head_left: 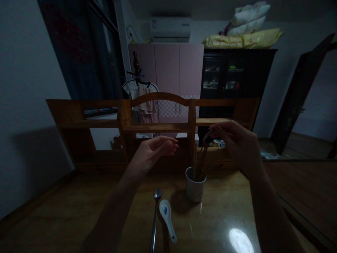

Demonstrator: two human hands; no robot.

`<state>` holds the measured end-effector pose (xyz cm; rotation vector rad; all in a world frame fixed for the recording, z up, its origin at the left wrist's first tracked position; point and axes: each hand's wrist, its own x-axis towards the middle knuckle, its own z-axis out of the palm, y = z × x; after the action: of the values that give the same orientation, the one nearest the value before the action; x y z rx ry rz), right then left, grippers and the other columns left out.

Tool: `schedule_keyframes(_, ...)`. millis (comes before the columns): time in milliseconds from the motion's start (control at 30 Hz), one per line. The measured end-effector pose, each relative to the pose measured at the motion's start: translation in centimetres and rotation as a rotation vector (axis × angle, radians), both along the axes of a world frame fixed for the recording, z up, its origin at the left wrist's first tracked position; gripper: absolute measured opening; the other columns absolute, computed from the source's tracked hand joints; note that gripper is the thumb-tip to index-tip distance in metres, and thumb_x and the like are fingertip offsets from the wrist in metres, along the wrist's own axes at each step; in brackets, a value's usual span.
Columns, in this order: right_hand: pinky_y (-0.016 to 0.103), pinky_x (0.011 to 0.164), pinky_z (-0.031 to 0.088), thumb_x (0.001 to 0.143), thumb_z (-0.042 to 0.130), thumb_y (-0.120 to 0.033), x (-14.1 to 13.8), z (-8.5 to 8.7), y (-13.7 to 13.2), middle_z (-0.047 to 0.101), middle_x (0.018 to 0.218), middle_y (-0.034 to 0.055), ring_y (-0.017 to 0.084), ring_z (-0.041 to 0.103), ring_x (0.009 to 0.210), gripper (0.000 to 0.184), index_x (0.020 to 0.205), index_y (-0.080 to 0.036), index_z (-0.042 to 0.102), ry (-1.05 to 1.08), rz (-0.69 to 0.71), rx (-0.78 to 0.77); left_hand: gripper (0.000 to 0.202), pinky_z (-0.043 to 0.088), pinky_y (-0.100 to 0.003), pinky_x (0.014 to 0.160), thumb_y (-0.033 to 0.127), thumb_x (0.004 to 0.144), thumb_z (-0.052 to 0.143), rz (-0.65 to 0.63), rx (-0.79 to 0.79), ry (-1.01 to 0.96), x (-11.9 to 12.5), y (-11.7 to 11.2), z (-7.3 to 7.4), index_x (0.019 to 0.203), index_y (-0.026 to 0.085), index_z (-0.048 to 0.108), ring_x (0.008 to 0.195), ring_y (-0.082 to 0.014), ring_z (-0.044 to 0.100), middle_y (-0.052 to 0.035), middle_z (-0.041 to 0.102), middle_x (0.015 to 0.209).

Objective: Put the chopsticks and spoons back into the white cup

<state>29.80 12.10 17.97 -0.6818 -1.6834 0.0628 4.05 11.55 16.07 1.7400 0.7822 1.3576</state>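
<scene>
My right hand [234, 142] is raised above the cup at right, its thumb and fingertips pinched on a thin utensil [207, 135] with a shiny, dark upper end. Dim light hides its exact kind; its lower part runs down toward the cup. Several thin wooden sticks, which look like chopsticks [195, 163], stand tilted in the white cup [194, 191]. Left of the cup, my left hand [155, 151] hovers with fingers curled together and nothing visible in them. Below it on the table lie a long-handled metal spoon [155, 214] and a white ceramic spoon [167, 218] with a blue mark.
The glossy wooden table [218, 225] carries a bright light reflection at lower right. Along its back edge stands a wooden shelf unit [158, 128], close behind the cup and hands. Beyond are a pink wardrobe [167, 70], a dark cabinet [237, 77] and hanging clothes [146, 100].
</scene>
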Motion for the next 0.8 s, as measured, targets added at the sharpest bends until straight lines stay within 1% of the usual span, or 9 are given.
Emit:
schedule_keyframes(67,0.024,0.075,0.054,0.093,0.055,-0.021,0.2,-0.6,1.1,0.069,0.09,0.001,0.013,0.068,0.082,0.012,0.1,-0.02,0.065,-0.051,-0.022,-0.025,0.033,0.058,-0.025,0.079,0.045,0.086,0.059,0.052,0.033,-0.023,-0.5,0.0,0.1,0.098,0.016,0.068,0.087,-0.0151,0.067,-0.0055,0.07,0.096)
schedule_keyframes(167,0.025,0.075,0.051,0.094,0.053,-0.021,-0.1,-1.7,2.8,0.069,0.089,0.0009,0.015,0.068,0.082,0.013,0.101,-0.021,0.064,-0.146,-0.012,-0.089,0.032,0.058,-0.023,0.077,0.045,0.086,0.059,0.109,0.051,-0.023,-1.1,0.0,0.3,0.095,0.016,0.069,0.086,-0.0142,0.067,-0.0049,0.07,0.094)
schedule_keyframes(300,0.026,0.076,0.047,0.094,0.05,-0.016,-1.2,-3.3,4.6,0.067,0.092,0.0017,0.015,0.065,0.085,0.014,0.099,-0.019,0.063,-0.279,-0.008,-0.095,0.031,0.058,-0.021,0.077,0.044,0.085,0.06,0.143,0.052,-0.007,-1.7,0.2,0.4,0.095,0.016,0.069,0.085,-0.0135,0.066,-0.0045,0.07,0.095)
schedule_keyframes(400,0.024,0.074,0.044,0.093,0.048,-0.012,-1.9,-4.2,5.5,0.066,0.09,0.0016,0.014,0.062,0.083,0.017,0.098,-0.019,0.063,-0.377,-0.008,-0.108,0.03,0.058,-0.022,0.076,0.044,0.084,0.061,0.164,0.042,0.0,-2.0,0.4,0.4,0.094,0.017,0.069,0.085,-0.0138,0.067,-0.0045,0.071,0.093)
schedule_keyframes(567,0.022,0.07,0.042,0.092,0.046,-0.01,-2.6,-5.8,6.5,0.065,0.087,0.0015,0.013,0.06,0.079,0.02,0.096,-0.018,0.063,-0.503,0.019,-0.223,0.029,0.057,-0.021,0.076,0.043,0.082,0.065,0.166,0.004,0.019,-1.9,0.6,0.4,0.093,0.017,0.07,0.084,-0.0135,0.067,-0.0039,0.071,0.093)
schedule_keyframes(667,0.02,0.065,0.041,0.089,0.047,-0.007,-2.8,-6.8,7.1,0.066,0.081,0.0011,0.012,0.06,0.073,0.02,0.092,-0.017,0.064,-0.543,0.036,-0.268,0.027,0.057,-0.021,0.075,0.042,0.082,0.064,0.142,0.002,0.059,-1.8,0.5,0.5,0.093,0.017,0.069,0.085,-0.0136,0.066,-0.004,0.071,0.094)
schedule_keyframes(800,0.02,0.061,0.04,0.086,0.046,-0.006,-2.5,-7.8,8.0,0.067,0.079,0.0025,0.013,0.06,0.07,0.022,0.091,-0.016,0.065,-0.582,0.039,-0.33,0.026,0.057,-0.022,0.075,0.042,0.082,0.065,0.118,0.005,0.1,-1.7,0.4,0.4,0.093,0.019,0.07,0.087,-0.0145,0.066,-0.0033,0.071,0.093)
